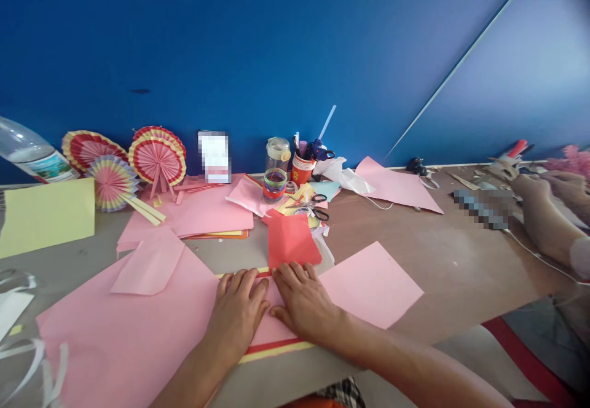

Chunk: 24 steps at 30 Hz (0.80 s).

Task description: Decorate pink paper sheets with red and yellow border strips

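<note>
In the head view, both hands lie flat on a stack of pink, red and yellow paper (270,334) at the near middle of the tabletop (461,260). The left hand (237,313) and the right hand (302,300) rest side by side, almost touching. Their fingers (295,273) are stretched out, close together and pointing far, pressing on the pink top sheet and gripping nothing. Red and yellow edges show along the stack's near and far sides.

Just beyond the fingertips lies a red folded sheet (291,239). A large pink sheet (124,328) spreads to the near left with a folded pink piece (147,263) on it. Another pink sheet (373,282) lies to the right of the right hand.

Against the far blue wall on the left stand three pleated paper fans (157,156), with a yellow sheet (46,214) and a tilted plastic bottle (32,150) further left. At the far middle are a jar with coloured bands (276,171), a red cup of pens (303,168) and scissors (316,205). At the far right, another person's hands (544,211) rest on the tabletop.
</note>
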Each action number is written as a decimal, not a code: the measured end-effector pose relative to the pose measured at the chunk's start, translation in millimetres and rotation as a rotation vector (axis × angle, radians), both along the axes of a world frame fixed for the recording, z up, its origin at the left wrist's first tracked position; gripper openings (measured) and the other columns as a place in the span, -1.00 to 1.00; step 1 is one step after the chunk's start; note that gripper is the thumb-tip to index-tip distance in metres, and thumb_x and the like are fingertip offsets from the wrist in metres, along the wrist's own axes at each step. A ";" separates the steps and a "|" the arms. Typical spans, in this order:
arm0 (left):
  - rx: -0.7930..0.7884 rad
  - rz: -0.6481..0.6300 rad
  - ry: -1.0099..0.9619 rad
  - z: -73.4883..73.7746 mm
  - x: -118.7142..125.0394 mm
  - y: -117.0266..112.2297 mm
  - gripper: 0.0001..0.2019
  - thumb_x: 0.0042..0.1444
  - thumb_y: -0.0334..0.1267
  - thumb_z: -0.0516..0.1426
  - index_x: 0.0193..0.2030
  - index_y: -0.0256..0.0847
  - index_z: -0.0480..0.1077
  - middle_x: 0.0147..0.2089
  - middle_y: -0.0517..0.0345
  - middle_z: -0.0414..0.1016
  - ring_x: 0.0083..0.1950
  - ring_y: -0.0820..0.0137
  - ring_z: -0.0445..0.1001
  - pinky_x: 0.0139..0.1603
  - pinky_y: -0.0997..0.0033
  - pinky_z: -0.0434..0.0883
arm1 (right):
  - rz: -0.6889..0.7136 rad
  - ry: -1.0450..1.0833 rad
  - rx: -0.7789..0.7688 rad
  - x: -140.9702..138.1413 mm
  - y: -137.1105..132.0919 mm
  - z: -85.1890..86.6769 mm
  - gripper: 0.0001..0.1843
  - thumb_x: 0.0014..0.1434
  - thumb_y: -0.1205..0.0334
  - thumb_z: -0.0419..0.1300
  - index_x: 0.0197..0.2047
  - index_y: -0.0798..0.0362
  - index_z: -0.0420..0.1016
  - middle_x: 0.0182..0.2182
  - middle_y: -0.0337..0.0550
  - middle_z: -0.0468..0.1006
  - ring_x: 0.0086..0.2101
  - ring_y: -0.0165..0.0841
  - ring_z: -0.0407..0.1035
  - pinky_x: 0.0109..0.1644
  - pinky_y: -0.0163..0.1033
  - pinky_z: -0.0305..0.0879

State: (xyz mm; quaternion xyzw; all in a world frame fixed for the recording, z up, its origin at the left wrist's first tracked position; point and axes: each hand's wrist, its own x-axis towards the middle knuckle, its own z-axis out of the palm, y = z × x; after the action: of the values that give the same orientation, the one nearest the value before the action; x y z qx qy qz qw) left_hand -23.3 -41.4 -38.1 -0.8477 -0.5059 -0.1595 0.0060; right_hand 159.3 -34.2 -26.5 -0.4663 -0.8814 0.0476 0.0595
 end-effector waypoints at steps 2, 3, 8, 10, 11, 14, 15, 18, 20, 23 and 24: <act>-0.019 0.007 0.007 3.4 1.8 2.0 -0.72 0.15 -0.36 0.09 0.01 -0.14 0.40 0.05 0.01 0.43 0.03 0.23 0.38 0.08 0.09 0.20 | -0.005 0.010 -0.006 -0.2 -0.3 -0.9 -0.40 0.20 -0.12 0.12 0.14 0.14 0.31 0.01 0.07 0.38 -0.04 -0.11 0.19 0.07 0.01 0.08; -0.026 0.011 0.014 4.7 2.9 3.1 -0.70 0.14 -0.35 0.09 0.04 -0.14 0.39 0.05 0.01 0.43 0.02 0.22 0.38 0.08 0.09 0.20 | -0.006 0.013 -0.005 -0.5 -0.5 -1.3 -0.41 0.19 -0.11 0.12 0.13 0.14 0.32 0.01 0.07 0.38 -0.04 -0.10 0.20 0.07 0.02 0.08; -0.063 0.016 0.098 7.8 8.3 5.7 -0.65 0.12 -0.27 0.14 0.08 -0.16 0.39 0.04 -0.03 0.43 0.02 0.17 0.37 0.08 0.05 0.19 | -0.006 0.051 0.000 -0.4 -0.7 -2.1 -0.39 0.22 -0.06 0.09 0.19 0.19 0.27 0.04 0.09 0.38 -0.01 -0.09 0.18 0.11 0.04 0.04; -0.054 0.016 0.120 7.6 9.3 5.0 -0.66 0.14 -0.27 0.12 0.08 -0.16 0.39 0.05 -0.02 0.43 0.02 0.17 0.37 0.08 0.04 0.18 | -0.007 0.069 -0.020 2.9 -0.2 -1.4 -0.39 0.22 -0.06 0.09 0.20 0.19 0.27 0.04 0.09 0.38 0.01 -0.09 0.17 0.12 0.04 0.03; -0.048 0.017 0.128 7.2 9.5 4.4 -0.67 0.15 -0.27 0.11 0.08 -0.15 0.39 0.06 -0.02 0.43 0.02 0.17 0.37 0.09 0.03 0.17 | -0.011 0.073 -0.028 5.6 0.1 -0.7 -0.39 0.22 -0.07 0.10 0.19 0.18 0.27 0.05 0.09 0.38 0.02 -0.09 0.17 0.13 0.03 0.02; -0.028 0.030 0.145 5.2 9.1 3.0 -0.69 0.19 -0.27 0.08 0.08 -0.14 0.39 0.07 0.00 0.43 0.04 0.17 0.36 0.12 0.01 0.15 | -0.040 0.064 -0.030 17.0 -0.1 1.7 -0.39 0.21 -0.08 0.12 0.18 0.18 0.29 0.07 0.09 0.37 0.06 -0.07 0.14 0.15 0.04 -0.01; -0.021 0.032 0.147 4.5 8.7 2.8 -0.69 0.20 -0.26 0.07 0.08 -0.15 0.38 0.07 0.00 0.43 0.04 0.17 0.36 0.13 -0.01 0.14 | -0.056 0.056 -0.027 21.3 -0.7 2.3 -0.39 0.20 -0.08 0.13 0.18 0.18 0.30 0.07 0.09 0.37 0.06 -0.07 0.14 0.16 0.05 -0.02; -0.005 -0.004 0.153 3.0 7.0 3.4 -0.68 0.22 -0.24 0.04 0.09 -0.16 0.38 0.06 -0.01 0.44 0.02 0.17 0.37 0.11 -0.03 0.15 | -0.101 0.029 -0.024 33.0 -3.1 3.4 -0.40 0.21 -0.07 0.12 0.17 0.18 0.32 0.07 0.10 0.38 0.08 -0.06 0.13 0.16 0.05 -0.04; -0.005 -0.015 0.153 3.4 6.6 3.6 -0.68 0.22 -0.24 0.03 0.09 -0.16 0.38 0.06 -0.01 0.45 0.01 0.17 0.37 0.09 -0.03 0.16 | -0.129 0.015 -0.022 38.5 -4.6 3.2 -0.42 0.23 -0.06 0.11 0.18 0.15 0.32 0.09 0.08 0.38 0.09 -0.06 0.13 0.16 0.06 -0.04; -0.007 0.016 0.132 5.3 8.1 2.8 -0.70 0.21 -0.26 0.05 0.06 -0.13 0.39 0.06 0.01 0.45 0.02 0.16 0.38 0.11 -0.02 0.15 | -0.140 -0.011 -0.017 44.0 -5.7 2.5 -0.44 0.24 -0.03 0.10 0.20 0.12 0.30 0.12 0.06 0.36 0.11 -0.07 0.12 0.15 0.06 -0.03; -0.006 0.024 0.122 5.9 8.8 2.4 -0.71 0.20 -0.26 0.07 0.05 -0.12 0.40 0.06 0.01 0.45 0.03 0.16 0.38 0.12 -0.02 0.15 | -0.136 -0.020 -0.015 45.5 -5.7 2.4 -0.44 0.24 -0.03 0.10 0.21 0.11 0.29 0.14 0.06 0.34 0.12 -0.07 0.12 0.15 0.05 -0.03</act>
State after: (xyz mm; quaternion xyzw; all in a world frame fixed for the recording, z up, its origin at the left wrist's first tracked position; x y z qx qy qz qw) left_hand -14.5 -39.1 -32.3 -0.8496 -0.5153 -0.1061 0.0362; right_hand 204.8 -39.9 -24.0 -0.5258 -0.8479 0.0457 0.0503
